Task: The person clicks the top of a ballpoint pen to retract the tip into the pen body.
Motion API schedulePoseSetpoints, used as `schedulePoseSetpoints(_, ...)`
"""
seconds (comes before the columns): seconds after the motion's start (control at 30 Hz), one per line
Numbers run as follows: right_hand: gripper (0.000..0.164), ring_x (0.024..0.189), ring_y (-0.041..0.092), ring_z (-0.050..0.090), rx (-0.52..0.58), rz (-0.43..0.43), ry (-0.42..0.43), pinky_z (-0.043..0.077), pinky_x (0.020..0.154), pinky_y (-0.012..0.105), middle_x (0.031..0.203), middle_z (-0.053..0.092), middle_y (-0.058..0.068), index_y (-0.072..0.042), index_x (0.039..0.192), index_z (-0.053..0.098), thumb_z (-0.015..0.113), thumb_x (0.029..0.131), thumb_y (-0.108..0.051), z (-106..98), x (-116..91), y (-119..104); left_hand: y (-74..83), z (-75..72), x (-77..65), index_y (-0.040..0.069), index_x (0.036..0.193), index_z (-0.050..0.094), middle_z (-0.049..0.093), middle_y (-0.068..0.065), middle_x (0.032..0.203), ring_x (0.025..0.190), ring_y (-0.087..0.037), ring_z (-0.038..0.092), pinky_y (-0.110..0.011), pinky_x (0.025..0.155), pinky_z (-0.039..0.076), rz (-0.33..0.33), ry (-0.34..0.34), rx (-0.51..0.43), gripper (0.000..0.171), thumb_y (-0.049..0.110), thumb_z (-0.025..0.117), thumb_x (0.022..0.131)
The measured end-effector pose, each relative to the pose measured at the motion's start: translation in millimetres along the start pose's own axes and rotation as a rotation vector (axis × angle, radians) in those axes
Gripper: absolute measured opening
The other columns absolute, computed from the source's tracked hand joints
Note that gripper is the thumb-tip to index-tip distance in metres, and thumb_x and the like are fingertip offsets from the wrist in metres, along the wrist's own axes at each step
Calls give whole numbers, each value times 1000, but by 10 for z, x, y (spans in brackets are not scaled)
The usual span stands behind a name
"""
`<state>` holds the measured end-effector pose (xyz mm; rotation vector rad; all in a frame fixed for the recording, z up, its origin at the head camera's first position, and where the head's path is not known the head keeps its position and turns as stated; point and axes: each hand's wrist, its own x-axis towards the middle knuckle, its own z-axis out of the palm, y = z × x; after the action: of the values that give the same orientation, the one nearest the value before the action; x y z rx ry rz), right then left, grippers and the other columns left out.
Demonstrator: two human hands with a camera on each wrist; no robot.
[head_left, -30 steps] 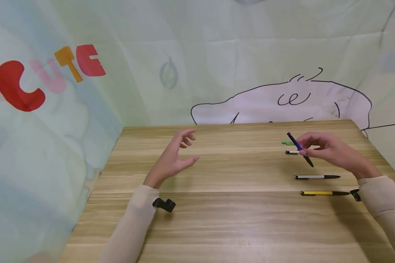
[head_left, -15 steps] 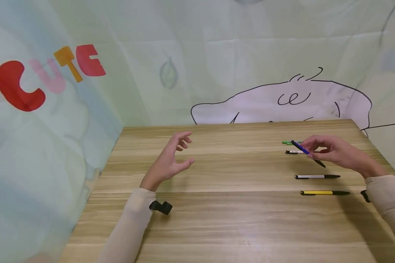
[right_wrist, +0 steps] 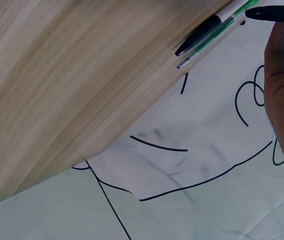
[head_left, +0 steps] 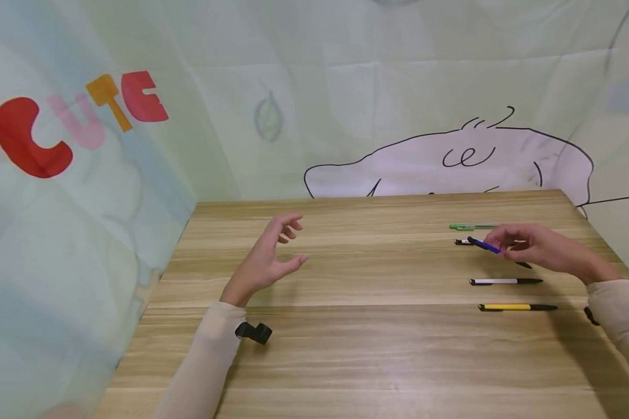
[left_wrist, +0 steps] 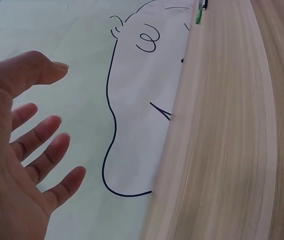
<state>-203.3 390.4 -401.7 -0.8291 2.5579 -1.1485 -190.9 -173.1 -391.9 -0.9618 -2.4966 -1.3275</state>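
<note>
My right hand (head_left: 537, 249) pinches a blue pen (head_left: 485, 245) between thumb and fingers, over the right side of the table; the pen's black tip end (right_wrist: 274, 13) shows in the right wrist view. Behind it lie a green pen (head_left: 463, 227) and a white-and-black pen (head_left: 460, 241), both partly covered by the hand and the blue pen. Closer to me are a white pen (head_left: 503, 281) with black ends and a yellow pen (head_left: 508, 307), roughly parallel. My left hand (head_left: 267, 256) hovers over the table's left part, fingers loosely bent and holding nothing.
The wooden table (head_left: 377, 349) meets a printed cloth (head_left: 230, 128) at its back edge and left side. A black wrist camera (head_left: 254, 332) sits on the left sleeve. The table's right edge runs just past the right hand.
My right hand has moved right and slightly toward me, lowering the blue pen and turning it from steep to flatter. The left hand has drifted slightly left.
</note>
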Motion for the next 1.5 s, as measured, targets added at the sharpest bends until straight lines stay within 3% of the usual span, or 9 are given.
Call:
schedulePoseSetpoints(0.27, 33, 87, 14, 59, -21, 20, 1, 52, 75, 19, 102, 67, 8, -6, 121, 66, 67, 91, 9, 37, 12, 80, -12, 10, -4, 9, 151, 36, 51, -15, 132, 114, -33, 50, -58, 99, 45, -13, 5, -14, 85, 0, 83, 81)
schedulePoseSetpoints(0.57, 31, 93, 8, 61, -97, 39, -29, 54, 78, 21, 109, 68, 1, -12, 118, 70, 70, 92, 4, 50, 40, 149, 24, -8, 29, 15, 151, 38, 51, -13, 132, 116, -35, 51, -54, 100, 46, -7, -6, -27, 79, 5, 80, 85)
schedulePoseSetpoints(0.7, 25, 94, 16, 63, -100, 81, -54, 55, 80, 23, 109, 69, 1, -15, 115, 72, 71, 93, -3, 64, 54, 177, 30, -13, 38, 15, 151, 38, 51, -15, 132, 115, -34, 51, -55, 99, 46, -3, -11, -25, 78, 6, 80, 85)
schedulePoseSetpoints(0.93, 22, 94, 11, 63, -137, 169, -116, 55, 82, 23, 107, 68, -2, -18, 113, 71, 70, 94, -6, 113, 73, 189, 22, -9, 44, 15, 151, 38, 51, -14, 132, 115, -32, 51, -54, 98, 47, -4, -13, -7, 79, 6, 80, 85)
schedulePoseSetpoints(1.2, 23, 92, 9, 61, -139, 172, -129, 55, 79, 24, 106, 68, -2, -17, 114, 70, 70, 94, -5, 127, 39, 211, 33, -2, 53, 14, 151, 39, 52, -6, 131, 115, -31, 52, -53, 99, 47, -11, -8, -7, 78, 6, 80, 85)
schedulePoseSetpoints(1.33, 22, 92, 8, 61, -156, 161, -119, 55, 78, 24, 106, 68, -3, -19, 112, 70, 71, 94, -8, 121, 31, 197, 43, 11, 53, 8, 151, 38, 51, -10, 132, 116, -34, 51, -54, 99, 46, -25, -5, -20, 80, 4, 81, 84)
schedulePoseSetpoints(1.5, 21, 93, 7, 62, -176, 171, -98, 55, 78, 24, 107, 69, -4, -21, 110, 71, 73, 93, -9, 120, 14, 161, 269, -3, 56, 3, 149, 38, 51, -17, 130, 115, -38, 50, -59, 100, 44, -48, -4, -20, 77, -5, 78, 83)
